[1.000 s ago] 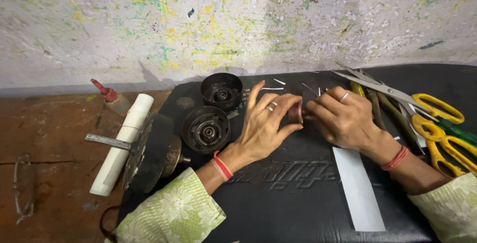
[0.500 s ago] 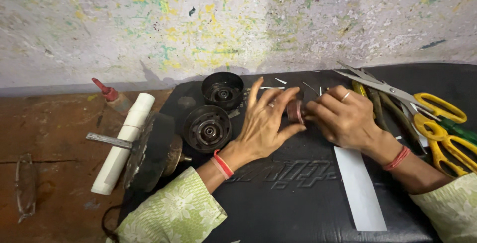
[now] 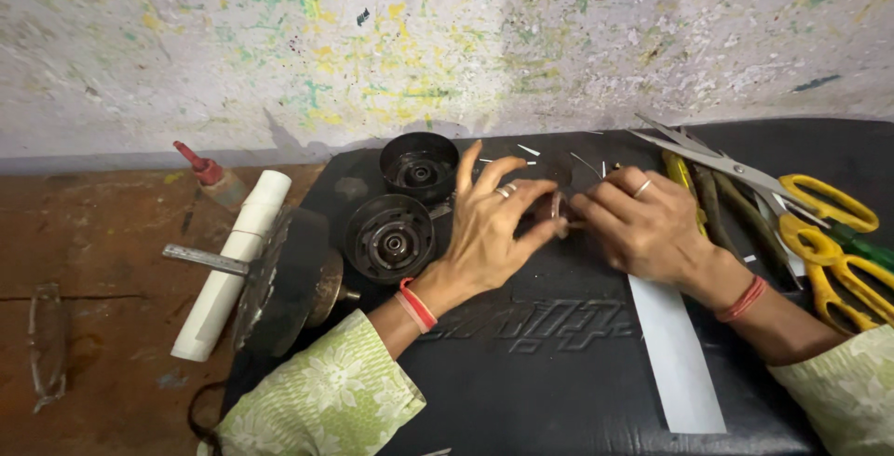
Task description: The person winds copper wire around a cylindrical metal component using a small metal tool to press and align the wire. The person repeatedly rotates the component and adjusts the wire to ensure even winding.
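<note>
A black padded mat (image 3: 559,363) lies on a worn reddish-brown floor (image 3: 93,232) below a paint-flecked wall (image 3: 372,37); at the mat's middle the left hand (image 3: 489,228) and right hand (image 3: 638,223) meet, fingertips pinched together on a small ring-shaped part (image 3: 557,206). Toward the mat's left end sit two round black cups (image 3: 391,237), each with a hub inside, the farther one (image 3: 419,163) nearer the wall. Yellow-handled scissors (image 3: 819,223) rest at the mat's right end, and a white strip (image 3: 675,353) lies under the right wrist.
</note>
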